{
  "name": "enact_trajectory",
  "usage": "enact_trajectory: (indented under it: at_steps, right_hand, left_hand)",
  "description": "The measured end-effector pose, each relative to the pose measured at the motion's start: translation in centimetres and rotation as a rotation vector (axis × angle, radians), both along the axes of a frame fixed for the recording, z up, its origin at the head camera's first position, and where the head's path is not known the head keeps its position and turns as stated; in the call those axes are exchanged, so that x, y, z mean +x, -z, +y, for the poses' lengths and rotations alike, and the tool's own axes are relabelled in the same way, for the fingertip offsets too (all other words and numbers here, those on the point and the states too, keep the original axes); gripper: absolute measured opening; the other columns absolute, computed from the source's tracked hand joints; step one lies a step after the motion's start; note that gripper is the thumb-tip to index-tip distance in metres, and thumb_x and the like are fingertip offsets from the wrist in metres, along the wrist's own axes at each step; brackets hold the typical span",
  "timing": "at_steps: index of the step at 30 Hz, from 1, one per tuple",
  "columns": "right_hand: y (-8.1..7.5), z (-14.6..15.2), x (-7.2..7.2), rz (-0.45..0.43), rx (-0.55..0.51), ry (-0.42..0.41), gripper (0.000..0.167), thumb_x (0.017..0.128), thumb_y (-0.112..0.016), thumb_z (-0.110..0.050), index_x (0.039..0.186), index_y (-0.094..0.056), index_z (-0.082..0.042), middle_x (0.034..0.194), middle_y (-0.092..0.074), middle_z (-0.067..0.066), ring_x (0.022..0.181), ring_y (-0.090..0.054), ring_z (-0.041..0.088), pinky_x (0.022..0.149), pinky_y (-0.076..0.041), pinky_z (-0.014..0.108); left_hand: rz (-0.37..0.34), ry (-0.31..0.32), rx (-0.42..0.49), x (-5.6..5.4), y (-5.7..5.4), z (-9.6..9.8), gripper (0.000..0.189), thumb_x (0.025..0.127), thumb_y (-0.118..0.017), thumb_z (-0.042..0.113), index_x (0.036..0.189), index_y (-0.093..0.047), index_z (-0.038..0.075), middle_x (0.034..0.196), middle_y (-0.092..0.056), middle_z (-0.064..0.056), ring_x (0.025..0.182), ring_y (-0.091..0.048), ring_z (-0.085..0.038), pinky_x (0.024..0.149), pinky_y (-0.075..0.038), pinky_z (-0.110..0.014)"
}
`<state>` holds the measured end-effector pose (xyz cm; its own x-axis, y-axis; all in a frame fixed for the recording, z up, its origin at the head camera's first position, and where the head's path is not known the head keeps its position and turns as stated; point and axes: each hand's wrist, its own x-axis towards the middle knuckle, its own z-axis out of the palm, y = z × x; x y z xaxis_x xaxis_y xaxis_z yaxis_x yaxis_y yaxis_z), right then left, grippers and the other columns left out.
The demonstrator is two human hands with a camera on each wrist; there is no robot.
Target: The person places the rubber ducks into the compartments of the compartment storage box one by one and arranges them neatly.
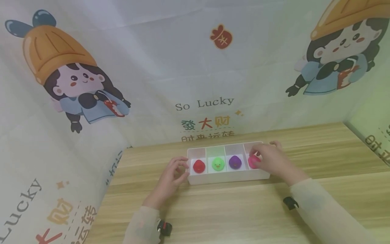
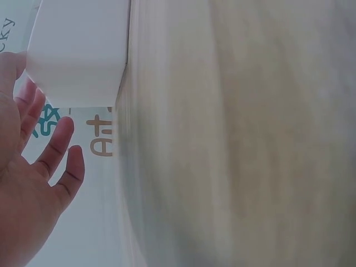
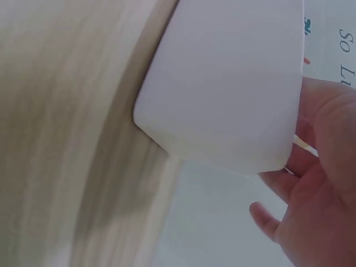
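A white box (image 1: pixel 228 177) with a row of compartments stands on the table. From the left its compartments hold a red rubber duck (image 1: pixel 199 166), a green rubber duck (image 1: pixel 218 164), a purple rubber duck (image 1: pixel 235 162) and a pink rubber duck (image 1: pixel 253 162). My right hand (image 1: pixel 269 159) reaches over the right end and pinches the pink duck, partly covering it. In the right wrist view its fingers pass behind the box rim. At the left end, my left hand (image 1: pixel 170 178) rests its fingertips at the box edge, fingers loosely spread.
The wooden table (image 1: pixel 213 210) runs out in front of the box and to both sides. A printed cloth (image 1: pixel 152 67) with cartoon figures hangs behind and at the sides. Dark straps with small devices (image 1: pixel 165 228) sit on both wrists.
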<state>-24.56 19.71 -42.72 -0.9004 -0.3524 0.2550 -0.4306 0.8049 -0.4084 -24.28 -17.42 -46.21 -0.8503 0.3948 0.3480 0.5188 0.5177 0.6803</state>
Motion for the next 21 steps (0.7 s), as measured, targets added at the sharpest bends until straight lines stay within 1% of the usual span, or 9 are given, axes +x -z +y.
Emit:
enact_trajectory:
  at_steps: [3, 6, 10, 15, 18, 21]
  right_hand:
    - [0.2, 0.0, 0.1, 0.026, -0.043, -0.004, 0.014, 0.074, -0.069, -0.015, 0.085, -0.061, -0.015, 0.080, -0.061, -0.007, 0.076, -0.057, 0.014, 0.087, -0.014, 0.055]
    - [0.4, -0.1, 0.2, 0.040, -0.069, 0.007, 0.014, 0.074, -0.068, -0.013, 0.087, -0.061, -0.014, 0.082, -0.062, -0.005, 0.076, -0.057, 0.016, 0.086, -0.016, 0.053]
    - [0.5, -0.3, 0.5, 0.052, -0.064, 0.029, 0.013, 0.075, -0.067, -0.014, 0.087, -0.061, -0.015, 0.086, -0.062, -0.005, 0.080, -0.056, 0.018, 0.087, -0.016, 0.054]
    - [0.6, -0.4, 0.7, 0.092, -0.035, 0.055, 0.012, 0.075, -0.066, -0.016, 0.086, -0.062, -0.017, 0.089, -0.062, -0.005, 0.082, -0.056, 0.018, 0.087, -0.016, 0.055]
    - [0.5, -0.6, 0.8, 0.126, -0.021, 0.083, 0.015, 0.075, -0.066, -0.016, 0.089, -0.062, -0.018, 0.094, -0.062, -0.004, 0.089, -0.054, 0.018, 0.087, -0.017, 0.053]
    - [0.3, -1.0, 1.1, 0.135, -0.008, 0.111, 0.024, 0.076, -0.066, -0.017, 0.099, -0.060, -0.017, 0.104, -0.059, -0.001, 0.101, -0.049, 0.022, 0.089, -0.017, 0.051]
  left_hand:
    - [0.000, -0.002, 0.004, 0.0, 0.0, 0.0, 0.018, 0.082, -0.063, 0.012, 0.097, -0.053, 0.015, 0.126, -0.043, -0.001, 0.090, -0.049, -0.025, 0.075, -0.043, -0.043]
    - [-0.003, 0.000, 0.007, -0.2, 0.0, 0.0, 0.018, 0.082, -0.063, 0.012, 0.096, -0.053, 0.015, 0.125, -0.043, 0.000, 0.090, -0.049, -0.027, 0.074, -0.043, -0.043]
    - [-0.004, 0.007, 0.002, -0.2, 0.1, -0.2, 0.017, 0.083, -0.062, 0.013, 0.096, -0.052, 0.016, 0.125, -0.042, 0.000, 0.090, -0.049, -0.027, 0.075, -0.043, -0.043]
    - [-0.009, 0.010, -0.002, -0.3, 0.2, -0.3, 0.017, 0.082, -0.062, 0.013, 0.097, -0.052, 0.015, 0.126, -0.042, 0.001, 0.091, -0.049, -0.025, 0.076, -0.043, -0.043]
    - [-0.014, 0.004, 0.002, -0.2, 0.1, -0.3, 0.017, 0.082, -0.062, 0.012, 0.097, -0.053, 0.013, 0.126, -0.042, 0.001, 0.091, -0.048, -0.023, 0.076, -0.043, -0.042]
    - [-0.048, -0.031, -0.011, 0.0, -0.2, -0.2, 0.016, 0.082, -0.062, 0.015, 0.096, -0.054, 0.013, 0.126, -0.042, 0.004, 0.092, -0.047, -0.018, 0.077, -0.043, -0.040]
